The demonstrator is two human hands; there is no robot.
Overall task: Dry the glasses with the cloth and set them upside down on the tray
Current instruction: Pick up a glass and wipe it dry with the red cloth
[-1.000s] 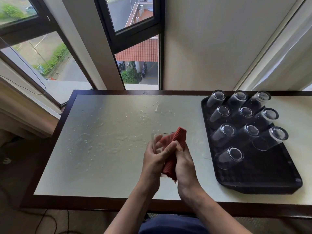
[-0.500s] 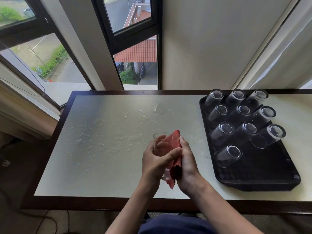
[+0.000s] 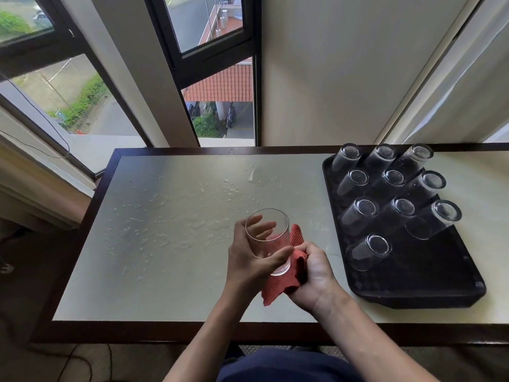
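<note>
- One clear glass (image 3: 275,235) is held above the table, mouth up and tilted slightly away from the person, and nothing is inside it.
- The left hand (image 3: 245,263) grasps this glass: its thumb lies across the near side and its fingers wrap the far side, showing through the wall.
- One red cloth (image 3: 278,289) sits against the right side and base of the glass, between the two hands, and one corner hangs down below them.
- The right hand (image 3: 316,274) is clenched round a bunch of the cloth, just beside the glass and close to the left thumb.
- One black tray (image 3: 429,277) lies to the right of the right hand, near it but apart from it.
- Ten glasses (image 3: 394,179) stand upside down on the tray, in three rows of three with a single one in the row nearest the hands; the tray floor nearest the person is bare.
- One pale table (image 3: 179,271) with a dark frame lies under both hands and carries the tray.
- Water drops (image 3: 154,224) are scattered over the table top to the left of the left hand and beyond both hands; there are too many to count.
- Dark-framed windows (image 3: 214,86) stand beyond the table's far edge, ahead of the hands.
</note>
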